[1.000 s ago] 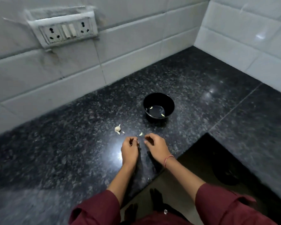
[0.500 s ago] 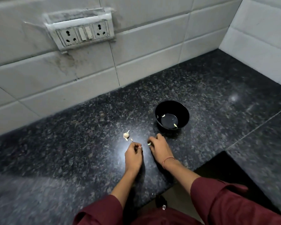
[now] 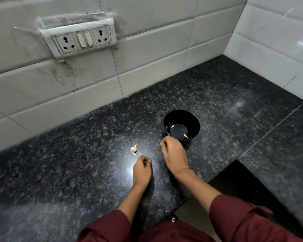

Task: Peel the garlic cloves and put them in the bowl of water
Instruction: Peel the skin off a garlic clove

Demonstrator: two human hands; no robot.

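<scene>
A: Where are the hands?
B: Both rest on a black granite counter. The left hand is curled closed; whether it pinches anything, I cannot tell. The right hand sits by a black bowl, fingers bent down; its grip is hidden.
A: And the garlic?
B: A garlic piece lies just beyond the left hand. Peeled cloves float in the bowl's water

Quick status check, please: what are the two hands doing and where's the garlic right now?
Left hand curled shut on the counter, contents hidden. Right hand at the black bowl rim, fingers closed. Two cloves in the water; garlic piece on the counter. Nothing in the way.
</scene>
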